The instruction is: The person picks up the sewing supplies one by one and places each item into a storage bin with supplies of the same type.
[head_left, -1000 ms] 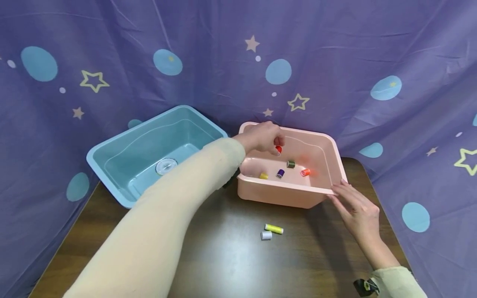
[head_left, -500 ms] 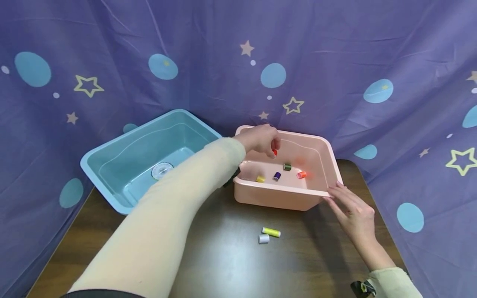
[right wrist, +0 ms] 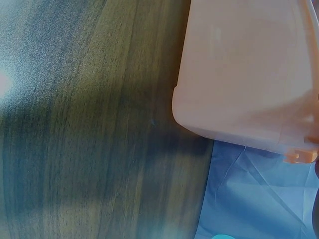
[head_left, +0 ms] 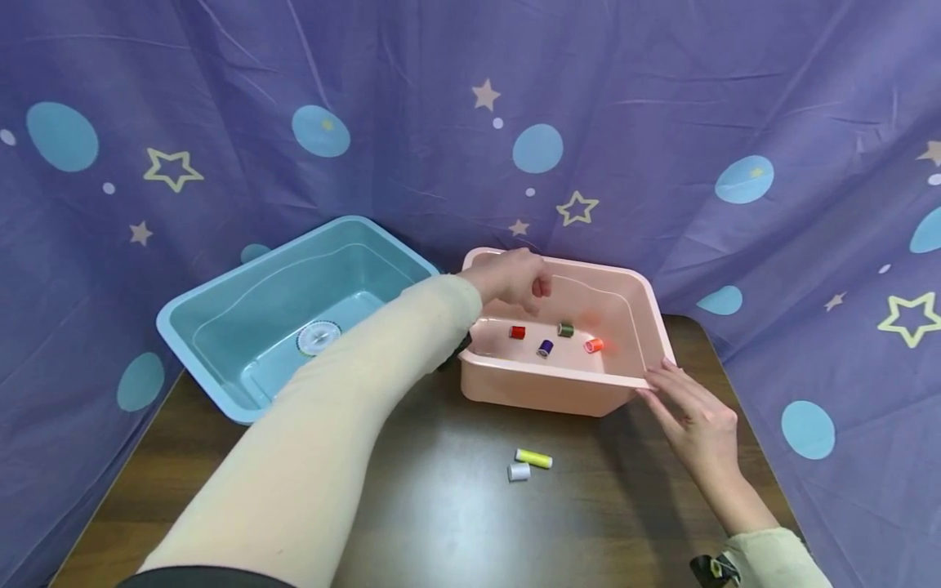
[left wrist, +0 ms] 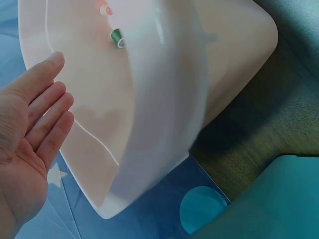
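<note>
My left hand (head_left: 515, 278) hangs over the left part of the pink basin (head_left: 544, 392), holding nothing; in the left wrist view its fingers are loosely extended. Under it on the basin floor lies a red thread spool (head_left: 518, 332). Farther right are a purple spool (head_left: 545, 349), a dark green spool (head_left: 565, 330) and an orange spool (head_left: 594, 345). My right hand (head_left: 702, 420) grips the basin's front right corner, fingers over the rim and thumb at the front edge. In the right wrist view, that hand is barely visible at the right edge beside the basin wall.
A blue basin (head_left: 206, 359) stands to the left with a round white pin wheel (head_left: 318, 337) inside, partly behind the left sleeve. On the wooden table (head_left: 456, 523) in front of the pink basin lie a long yellow spool (head_left: 533, 459) and a white spool (head_left: 519, 472). A purple curtain (head_left: 412, 147) hangs behind.
My left hand has let go of the red spool, which now lies on the pink basin's floor. The yellow spool inside that basin no longer shows. The right hand keeps its hold.
</note>
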Tool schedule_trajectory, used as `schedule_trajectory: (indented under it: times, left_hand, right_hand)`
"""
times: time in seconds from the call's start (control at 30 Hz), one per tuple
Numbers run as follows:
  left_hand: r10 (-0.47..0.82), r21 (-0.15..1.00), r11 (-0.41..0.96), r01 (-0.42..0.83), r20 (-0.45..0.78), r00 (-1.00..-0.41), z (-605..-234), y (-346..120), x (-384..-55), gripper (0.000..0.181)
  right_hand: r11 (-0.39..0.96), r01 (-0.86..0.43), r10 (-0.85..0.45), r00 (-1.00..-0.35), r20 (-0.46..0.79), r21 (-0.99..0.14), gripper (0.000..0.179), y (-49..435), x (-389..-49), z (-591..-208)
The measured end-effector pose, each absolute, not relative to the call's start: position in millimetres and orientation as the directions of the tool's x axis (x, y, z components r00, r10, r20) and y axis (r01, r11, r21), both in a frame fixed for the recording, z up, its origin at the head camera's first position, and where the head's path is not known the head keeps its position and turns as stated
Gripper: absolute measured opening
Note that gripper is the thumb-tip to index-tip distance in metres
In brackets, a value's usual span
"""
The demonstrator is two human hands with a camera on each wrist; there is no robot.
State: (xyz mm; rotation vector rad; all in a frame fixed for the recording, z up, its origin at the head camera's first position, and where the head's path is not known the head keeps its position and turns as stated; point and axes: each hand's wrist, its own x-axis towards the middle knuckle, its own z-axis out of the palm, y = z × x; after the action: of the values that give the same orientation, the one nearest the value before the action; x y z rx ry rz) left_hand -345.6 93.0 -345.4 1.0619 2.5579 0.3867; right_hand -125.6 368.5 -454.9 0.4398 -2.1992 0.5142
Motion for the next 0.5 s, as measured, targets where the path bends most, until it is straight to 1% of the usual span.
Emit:
schedule_trajectory:
  times: [0.13,0.4,0.5]
  left_hand:
    - [0.74,0.37,0.663,0.651,-0.188,-0.646,-343,89,-345,0.03]
    - [0.82,0.371,0.557,0.743,-0.101,-0.563,-329,81,-335,0.032]
    - [0.833,0.374,0.534,0.758,-0.084,-0.546,-322,79,-328,0.032]
  right_hand:
    - [0.856,-0.471,-0.138,-0.606,0.783,-0.213,0.049,368,-127,-456]
    - [0.856,-0.474,-0.141,-0.6,0.787,-0.208,0.05,369,-129,-456]
    - [0.858,-0.47,-0.14,-0.6,0.788,-0.206,0.05,370,-130,-456]
